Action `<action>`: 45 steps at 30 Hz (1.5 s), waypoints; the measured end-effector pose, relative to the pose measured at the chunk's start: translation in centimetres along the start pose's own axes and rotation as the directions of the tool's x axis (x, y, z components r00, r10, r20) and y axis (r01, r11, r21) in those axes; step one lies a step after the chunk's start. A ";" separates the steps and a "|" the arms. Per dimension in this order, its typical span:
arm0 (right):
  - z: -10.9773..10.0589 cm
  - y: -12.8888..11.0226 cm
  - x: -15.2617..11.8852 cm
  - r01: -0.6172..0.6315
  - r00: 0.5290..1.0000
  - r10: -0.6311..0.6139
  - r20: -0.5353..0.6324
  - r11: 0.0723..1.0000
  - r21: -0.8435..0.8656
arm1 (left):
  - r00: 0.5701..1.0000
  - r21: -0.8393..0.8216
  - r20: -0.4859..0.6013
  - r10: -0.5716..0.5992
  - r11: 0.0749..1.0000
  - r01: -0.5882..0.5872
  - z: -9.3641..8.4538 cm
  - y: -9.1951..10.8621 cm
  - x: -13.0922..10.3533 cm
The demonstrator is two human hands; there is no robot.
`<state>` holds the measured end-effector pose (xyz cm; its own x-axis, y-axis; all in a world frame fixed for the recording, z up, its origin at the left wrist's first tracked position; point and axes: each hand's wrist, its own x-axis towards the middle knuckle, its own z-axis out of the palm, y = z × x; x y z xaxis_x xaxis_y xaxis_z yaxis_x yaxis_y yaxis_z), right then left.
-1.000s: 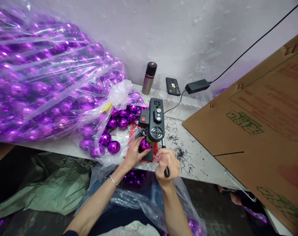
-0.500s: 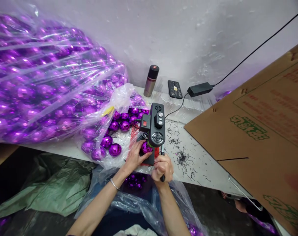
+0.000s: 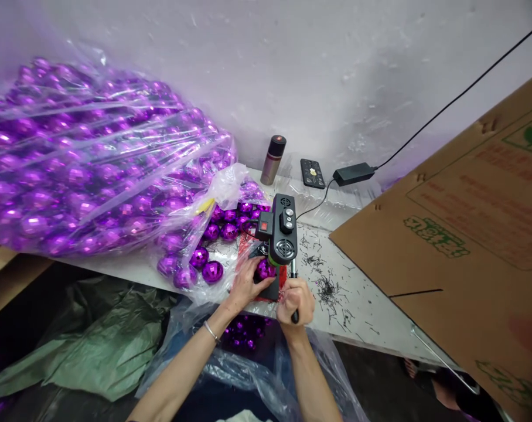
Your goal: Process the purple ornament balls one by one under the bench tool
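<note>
My left hand (image 3: 247, 282) is closed around a shiny purple faceted ball (image 3: 265, 269), keeping it under the head of a small black bench press (image 3: 285, 228) with round vents and a red switch. Wrapped around the press's lever handle (image 3: 295, 317) is my right hand (image 3: 297, 300), its fingers curled in a fist. Part of the ball is hidden by the press head. Several loose purple balls (image 3: 212, 271) lie to the left of the press, at the mouth of a clear plastic bag.
A large clear bag (image 3: 108, 170) full of purple balls fills the left. Behind the press are a bottle (image 3: 273, 159), a phone (image 3: 312, 173) and a black power adapter (image 3: 354, 174). Black clippings (image 3: 327, 288) litter the table. A cardboard box (image 3: 459, 234) stands at the right.
The view has tilted slightly, so everything sits a little lower in it. Both hands keep their places, the left on the ball and the right on the lever.
</note>
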<state>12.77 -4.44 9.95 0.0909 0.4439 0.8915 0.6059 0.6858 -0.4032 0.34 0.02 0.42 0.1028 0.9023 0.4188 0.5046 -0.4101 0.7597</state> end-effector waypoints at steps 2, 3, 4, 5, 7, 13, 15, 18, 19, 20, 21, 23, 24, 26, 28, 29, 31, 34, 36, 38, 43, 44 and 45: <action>-0.4 -1.0 1.5 -0.122 0.993 0.122 -0.003 0.992 0.026 | 1.000 -0.012 0.018 0.011 1.000 -0.011 -0.1 0.1 -0.2; -0.6 -1.6 2.3 -0.182 0.983 0.182 0.001 0.982 0.044 | 0.999 -0.019 0.028 0.019 1.000 -0.018 -0.3 0.2 -0.6; -0.8 -2.0 3.1 -0.219 0.976 0.220 0.006 0.973 0.069 | 0.999 -0.023 0.038 0.030 0.999 -0.029 -0.4 0.3 -1.3; -0.9 -2.4 3.8 -0.251 0.968 0.251 0.012 0.964 0.083 | 0.998 -0.022 0.046 0.046 0.999 -0.045 -0.6 0.5 -2.2; -1.0 -2.8 4.6 -0.270 0.963 0.270 0.014 0.957 0.100 | 0.993 -0.010 0.065 0.094 0.996 -0.093 -1.1 1.1 -4.6; -1.0 -2.6 3.7 -0.199 0.980 0.197 0.036 0.977 0.071 | 0.997 0.030 0.036 0.071 0.997 -0.072 -4.8 2.7 -5.7; -1.1 -2.5 3.3 -0.178 0.983 0.176 0.048 0.982 0.058 | 0.997 0.081 -0.079 -0.018 0.996 0.024 -6.6 2.6 -1.8; -1.2 -2.4 3.1 -0.162 0.986 0.159 0.056 0.985 0.052 | 0.940 0.302 -0.200 -0.277 0.895 0.328 -8.6 1.9 5.4; -1.2 -2.4 3.1 -0.158 0.986 0.155 0.060 0.986 0.050 | 0.902 0.393 -0.182 -0.391 0.812 0.432 -9.0 1.6 7.4; -1.2 -2.3 3.1 -0.154 0.986 0.151 0.064 0.987 0.047 | 0.862 0.469 -0.165 -0.480 0.730 0.497 -9.1 1.2 9.0; -1.2 -2.3 3.1 -0.150 0.987 0.147 0.068 0.988 0.044 | 0.826 0.524 -0.143 -0.545 0.666 0.531 -9.2 0.9 10.1; -1.2 -2.3 3.0 -0.142 0.987 0.139 0.076 0.989 0.038 | 0.793 0.558 -0.096 -0.601 0.627 0.543 -9.0 0.4 11.2; -1.2 -2.3 3.0 -0.139 0.987 0.136 0.080 0.990 0.038 | 0.793 0.556 -0.071 -0.605 0.636 0.535 -8.8 0.1 11.3; -1.2 -2.3 2.9 -0.136 0.988 0.132 0.083 0.990 0.041 | 0.792 0.491 -0.028 -0.610 0.682 0.542 -8.6 -0.4 11.2; -1.2 -2.3 2.9 -0.130 0.989 0.127 0.078 0.990 0.044 | 0.773 0.337 0.000 -0.634 0.728 0.597 -8.6 -0.9 10.9; -1.2 -2.2 3.0 -0.126 0.990 0.123 0.076 0.991 0.045 | 0.763 0.257 0.009 -0.646 0.739 0.623 -8.6 -1.0 10.8; -1.2 -2.2 3.2 -0.120 0.990 0.117 0.075 0.992 0.044 | 0.737 0.058 0.016 -0.675 0.737 0.673 -8.7 -1.3 10.6; -1.3 -2.2 3.6 -0.130 0.988 0.126 0.085 0.990 0.047 | 0.701 -0.362 0.061 -0.711 0.638 0.679 -9.5 -1.3 10.1; -1.4 -2.3 4.0 -0.148 0.985 0.143 0.094 0.988 0.052 | 0.719 -0.609 0.109 -0.686 0.526 0.594 -10.5 -1.1 9.3; -1.5 -2.4 4.4 -0.166 0.982 0.160 0.097 0.984 0.060 | 0.761 -0.686 0.147 -0.632 0.489 0.539 -11.6 -0.5 8.1; -1.5 -2.8 5.7 -0.198 0.975 0.191 0.114 0.979 0.054 | 0.818 -0.711 0.240 -0.523 0.479 0.515 -12.4 2.1 3.8; -1.5 -2.9 5.9 -0.203 0.973 0.196 0.121 0.978 0.047 | 0.824 -0.718 0.258 -0.504 0.471 0.513 -11.9 2.6 2.9; -1.5 -2.9 6.0 -0.204 0.972 0.197 0.128 0.978 0.044 | 0.826 -0.723 0.278 -0.490 0.458 0.516 -11.3 3.1 2.2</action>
<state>12.75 -4.67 16.82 0.1068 0.6401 0.7608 0.5396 0.6054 -0.5851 -7.57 -0.76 9.29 0.0763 0.9833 -0.1651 -0.3358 0.1813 0.9243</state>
